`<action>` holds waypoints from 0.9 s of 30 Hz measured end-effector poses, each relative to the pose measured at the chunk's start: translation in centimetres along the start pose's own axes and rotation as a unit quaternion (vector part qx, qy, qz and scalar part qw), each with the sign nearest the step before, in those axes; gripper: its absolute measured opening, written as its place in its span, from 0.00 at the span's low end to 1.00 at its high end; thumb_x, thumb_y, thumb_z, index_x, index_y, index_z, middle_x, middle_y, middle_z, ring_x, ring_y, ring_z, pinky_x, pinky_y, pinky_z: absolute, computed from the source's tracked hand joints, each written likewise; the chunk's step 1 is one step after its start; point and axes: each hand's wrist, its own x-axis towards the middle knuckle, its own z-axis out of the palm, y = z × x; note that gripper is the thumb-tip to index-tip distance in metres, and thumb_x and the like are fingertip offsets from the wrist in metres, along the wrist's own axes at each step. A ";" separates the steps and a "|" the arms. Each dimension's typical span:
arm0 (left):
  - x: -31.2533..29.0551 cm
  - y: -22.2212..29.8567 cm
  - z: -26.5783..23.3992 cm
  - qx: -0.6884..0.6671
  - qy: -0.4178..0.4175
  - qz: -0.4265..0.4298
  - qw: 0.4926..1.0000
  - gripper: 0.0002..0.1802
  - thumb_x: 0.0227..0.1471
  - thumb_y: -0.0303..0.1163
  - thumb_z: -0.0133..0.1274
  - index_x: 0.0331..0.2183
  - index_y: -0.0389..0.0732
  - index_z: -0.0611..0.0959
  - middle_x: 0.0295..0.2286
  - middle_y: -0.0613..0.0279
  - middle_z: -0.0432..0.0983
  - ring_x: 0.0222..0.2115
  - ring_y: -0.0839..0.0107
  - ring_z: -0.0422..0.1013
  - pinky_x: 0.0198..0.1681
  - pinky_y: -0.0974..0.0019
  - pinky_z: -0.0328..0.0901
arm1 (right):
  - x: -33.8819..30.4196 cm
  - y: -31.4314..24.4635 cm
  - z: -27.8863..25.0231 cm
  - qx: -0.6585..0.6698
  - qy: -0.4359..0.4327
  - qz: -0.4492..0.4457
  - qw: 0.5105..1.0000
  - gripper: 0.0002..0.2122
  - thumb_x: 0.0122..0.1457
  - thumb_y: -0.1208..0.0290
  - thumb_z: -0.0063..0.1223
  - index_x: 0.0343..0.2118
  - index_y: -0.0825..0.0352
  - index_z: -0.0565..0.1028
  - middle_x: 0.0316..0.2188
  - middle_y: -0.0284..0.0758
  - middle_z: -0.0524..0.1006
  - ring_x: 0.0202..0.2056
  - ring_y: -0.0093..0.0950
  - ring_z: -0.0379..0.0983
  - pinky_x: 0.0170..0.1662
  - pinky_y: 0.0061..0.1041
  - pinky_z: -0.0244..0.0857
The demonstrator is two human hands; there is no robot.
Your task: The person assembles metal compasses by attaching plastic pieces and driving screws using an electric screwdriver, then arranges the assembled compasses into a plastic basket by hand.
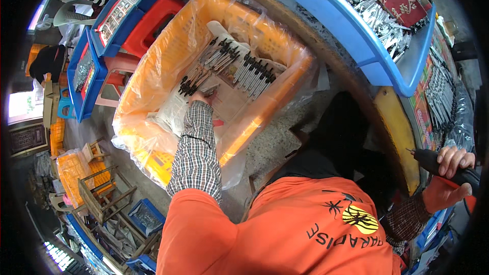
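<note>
A: Where does your left grip [200, 98] sit, and what does it hold?

B: You have it inside the orange, slotted plastic basket [165, 46], at the nearer-left of 3 clusters of slender, black-ended metal rods [254, 79]. Your fingertips are hidden, so I cannot tell whether they grasp 1.

A: Why lay the rods like that?

B: They lie side by side over a flat brown sheet [233, 104], probably to keep your ends lined up. The clear plastic liner [135, 142] over the rim likely stops small parts slipping through the slots.

A: And your right grip [448, 191]?

B: You have it clenched around a black, cylindrical handheld tool [427, 161], well apart from the basket. Its thin bit points leftward, perhaps to keep it off your sleeve.
</note>
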 end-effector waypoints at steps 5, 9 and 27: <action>-1.0 -4.2 -1.8 0.179 0.052 0.061 0.981 0.18 0.55 0.28 0.32 0.44 0.30 0.69 0.35 0.45 0.73 0.38 0.52 0.70 0.42 0.53 0.68 | 0.6 0.6 -0.6 0.020 -0.028 0.014 0.999 0.22 0.48 0.48 0.54 0.30 0.62 0.61 0.19 0.26 0.59 0.22 0.19 0.56 0.34 0.21 0.52; -2.5 -0.8 0.1 -0.682 0.082 -0.281 0.670 0.20 0.54 0.27 0.34 0.43 0.18 0.64 0.34 0.32 0.70 0.36 0.43 0.70 0.39 0.52 0.68 | 0.3 0.6 -1.9 0.009 -0.024 0.014 1.000 0.21 0.48 0.49 0.55 0.30 0.62 0.61 0.18 0.25 0.59 0.22 0.18 0.57 0.34 0.21 0.52; -9.4 4.5 -1.1 0.065 0.158 0.033 0.985 0.12 0.45 0.34 0.49 0.31 0.37 0.79 0.26 0.46 0.75 0.27 0.55 0.74 0.32 0.59 0.68 | -0.3 0.5 -2.1 0.090 -0.015 0.043 0.995 0.22 0.47 0.50 0.56 0.31 0.62 0.61 0.19 0.25 0.60 0.22 0.18 0.57 0.34 0.20 0.52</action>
